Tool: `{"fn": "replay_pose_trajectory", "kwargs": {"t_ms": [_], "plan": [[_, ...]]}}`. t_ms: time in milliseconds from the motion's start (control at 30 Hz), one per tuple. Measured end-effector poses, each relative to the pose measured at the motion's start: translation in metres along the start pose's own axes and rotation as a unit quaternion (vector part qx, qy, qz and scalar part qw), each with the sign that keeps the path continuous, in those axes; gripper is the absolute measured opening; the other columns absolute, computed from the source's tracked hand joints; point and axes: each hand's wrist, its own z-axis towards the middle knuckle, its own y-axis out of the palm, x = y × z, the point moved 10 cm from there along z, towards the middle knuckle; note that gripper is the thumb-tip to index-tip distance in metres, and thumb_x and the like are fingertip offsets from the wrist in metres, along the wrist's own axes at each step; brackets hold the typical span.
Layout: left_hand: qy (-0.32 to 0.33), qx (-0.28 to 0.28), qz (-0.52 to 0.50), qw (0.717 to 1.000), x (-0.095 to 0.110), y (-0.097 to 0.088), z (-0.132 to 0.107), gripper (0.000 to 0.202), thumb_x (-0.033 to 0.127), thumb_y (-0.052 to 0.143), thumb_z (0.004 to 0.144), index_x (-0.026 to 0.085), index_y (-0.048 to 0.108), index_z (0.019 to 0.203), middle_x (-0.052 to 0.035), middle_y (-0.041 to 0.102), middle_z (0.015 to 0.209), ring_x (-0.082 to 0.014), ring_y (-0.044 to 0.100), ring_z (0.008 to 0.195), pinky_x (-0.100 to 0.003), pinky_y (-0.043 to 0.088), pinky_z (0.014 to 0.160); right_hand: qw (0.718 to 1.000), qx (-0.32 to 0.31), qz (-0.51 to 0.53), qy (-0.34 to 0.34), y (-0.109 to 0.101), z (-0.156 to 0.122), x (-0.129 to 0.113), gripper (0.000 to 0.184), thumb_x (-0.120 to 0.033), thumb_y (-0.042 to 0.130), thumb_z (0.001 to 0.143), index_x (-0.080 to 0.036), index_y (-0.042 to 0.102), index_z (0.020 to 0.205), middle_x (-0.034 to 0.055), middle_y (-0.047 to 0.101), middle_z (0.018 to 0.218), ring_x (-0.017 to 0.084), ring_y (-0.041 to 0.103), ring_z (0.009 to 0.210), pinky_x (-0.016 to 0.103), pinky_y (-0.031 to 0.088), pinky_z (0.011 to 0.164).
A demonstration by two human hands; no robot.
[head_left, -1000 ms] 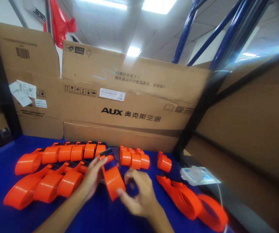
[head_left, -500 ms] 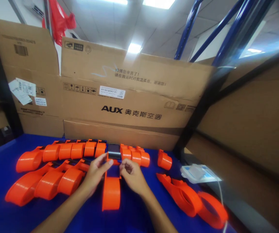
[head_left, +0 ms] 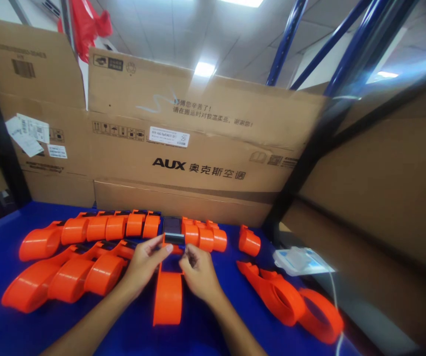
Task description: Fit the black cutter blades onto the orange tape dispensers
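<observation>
An orange band [head_left: 167, 299] with a dark rectangular face at its far end stands in front of me, its wide loop toward me. My left hand [head_left: 147, 262] is closed on the left side of this band, thumb lying along the near edge below the dark face [head_left: 173, 228]. At the band's right side, my right hand [head_left: 200, 271] is closed with its fingertips pinched together. Whatever is between those fingertips is too small to make out. Part of the band is hidden by my fingers.
Several similar orange bands [head_left: 97, 228] stand in rows at left and behind. More orange loops [head_left: 320, 316] lie at right, near a clear plastic case [head_left: 302, 261] and a white cable [head_left: 334, 291]. Cardboard [head_left: 183, 198] walls the back of the blue surface [head_left: 124, 326]; a dark post [head_left: 290, 183] rises at right.
The view has shifted slightly. My right fingers have curled tighter beside the band; my left hand keeps its hold.
</observation>
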Motion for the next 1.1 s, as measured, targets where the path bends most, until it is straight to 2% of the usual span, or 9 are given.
{"fn": "replay_pose_trajectory", "kwargs": {"t_ms": [167,267,433,633,700,767,867,967,1100], "plan": [[-0.004,0.003,-0.009,1.000,0.001,0.000,-0.001,0.044,0.037,0.083,0.071,0.017,0.077,0.109,-0.0065,0.077,0.093,-0.0233,0.068,0.082,-0.031,0.053,0.076,1.000,0.009,-0.003,-0.004,-0.001,0.000,-0.002,0.014,-0.019,0.050,0.073,-0.021,0.042,0.062,-0.0063,0.036,0.056,0.010,0.034,0.053,0.020,0.026,0.048],[0.008,0.010,-0.002,1.000,0.004,-0.001,-0.002,0.044,0.036,0.082,0.071,0.017,0.076,0.110,-0.0059,0.076,0.090,-0.0238,0.068,0.082,-0.032,0.053,0.075,1.000,0.011,-0.001,0.000,0.001,-0.001,0.000,0.010,-0.020,0.051,0.073,-0.021,0.046,0.064,-0.0055,0.040,0.058,0.010,0.036,0.054,0.020,0.027,0.049],[0.014,0.000,-0.013,1.000,0.008,0.002,-0.004,0.045,0.036,0.081,0.073,0.017,0.075,0.113,-0.0078,0.077,0.101,-0.0258,0.068,0.093,-0.033,0.053,0.084,1.000,0.010,0.009,0.003,0.004,-0.001,0.005,0.010,-0.022,0.051,0.075,-0.020,0.049,0.066,-0.0049,0.041,0.060,0.011,0.037,0.055,0.020,0.029,0.049],[0.010,0.015,-0.025,1.000,0.009,0.000,-0.004,0.047,0.036,0.083,0.070,0.016,0.076,0.111,-0.0086,0.077,0.102,-0.0277,0.069,0.095,-0.034,0.053,0.083,1.000,0.018,0.011,0.001,-0.001,0.002,0.005,0.015,-0.023,0.051,0.077,-0.021,0.045,0.063,-0.0053,0.040,0.058,0.011,0.038,0.054,0.020,0.029,0.048],[0.008,0.017,-0.035,0.999,0.008,0.000,-0.004,0.045,0.038,0.084,0.069,0.017,0.076,0.109,-0.0086,0.078,0.101,-0.0271,0.070,0.094,-0.034,0.053,0.085,1.000,0.016,0.025,-0.001,-0.001,0.002,0.005,0.011,-0.024,0.052,0.078,-0.021,0.050,0.067,-0.0049,0.043,0.059,0.012,0.041,0.055,0.021,0.033,0.050],[-0.004,0.012,-0.049,0.999,0.006,0.002,-0.003,0.045,0.041,0.083,0.071,0.017,0.076,0.109,-0.0084,0.078,0.099,-0.0264,0.071,0.091,-0.034,0.053,0.085,0.999,0.010,0.046,-0.001,-0.001,0.002,0.006,0.006,-0.025,0.054,0.080,-0.020,0.057,0.079,-0.0047,0.047,0.062,0.012,0.045,0.056,0.021,0.036,0.052],[-0.027,0.006,-0.070,0.997,0.002,0.005,-0.004,0.042,0.044,0.081,0.072,0.018,0.076,0.104,-0.0073,0.078,0.093,-0.0254,0.071,0.087,-0.033,0.054,0.079,0.997,-0.015,0.074,-0.001,0.002,0.002,0.005,0.018,-0.027,0.057,0.084,-0.020,0.061,0.099,-0.0055,0.048,0.064,0.012,0.045,0.056,0.021,0.038,0.052],[-0.035,0.030,-0.092,0.995,0.002,0.002,-0.007,0.034,0.044,0.082,0.072,0.017,0.076,0.092,-0.0048,0.076,0.086,-0.0217,0.070,0.081,-0.028,0.053,0.073,0.993,-0.047,0.110,0.023,0.002,0.001,0.005,0.018,-0.031,0.061,0.085,-0.021,0.059,0.100,-0.0064,0.045,0.067,0.009,0.043,0.052,0.020,0.037,0.048],[-0.068,0.038,-0.101,0.992,-0.005,0.004,-0.010,0.034,0.047,0.083,0.070,0.016,0.072,0.080,-0.0005,0.070,0.068,-0.0168,0.065,0.062,-0.025,0.050,0.060,0.983,-0.080,0.150,0.073,-0.002,-0.002,0.005,0.020,-0.033,0.063,0.084,-0.021,0.056,0.099,-0.0077,0.044,0.068,0.007,0.043,0.046,0.018,0.038,0.043]]}}
